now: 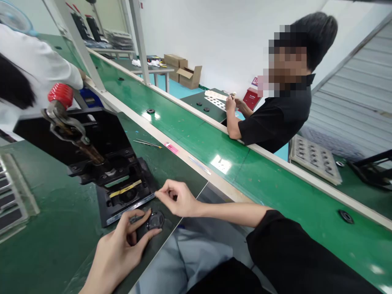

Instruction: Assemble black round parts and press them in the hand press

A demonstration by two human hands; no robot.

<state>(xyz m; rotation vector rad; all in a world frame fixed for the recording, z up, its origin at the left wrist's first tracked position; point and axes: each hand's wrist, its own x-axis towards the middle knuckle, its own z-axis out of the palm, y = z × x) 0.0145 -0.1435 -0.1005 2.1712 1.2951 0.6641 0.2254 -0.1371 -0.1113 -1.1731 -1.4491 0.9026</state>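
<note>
Thumb and fingers of my left hand (121,245) are closed around the edge of a small black round plastic part (156,220) on the green tabletop. My right hand (179,199) is pinched at the near right corner of the black fixture base; whatever is between its fingertips is too small to make out. Just beyond both hands stands a black toggle-clamp press (105,167) with a red-capped handle (60,94). In its base lies a yellow strip (125,188), and a silvery metal strip (131,209) runs along the front edge.
A green conveyor belt (196,134) with a few black round parts crosses behind the bench. Tweezers (147,143) and a pink piece (171,148) lie beside it. A tray (14,192) sits at left. A co-worker in black (275,110) works across the belt; another in white is at left.
</note>
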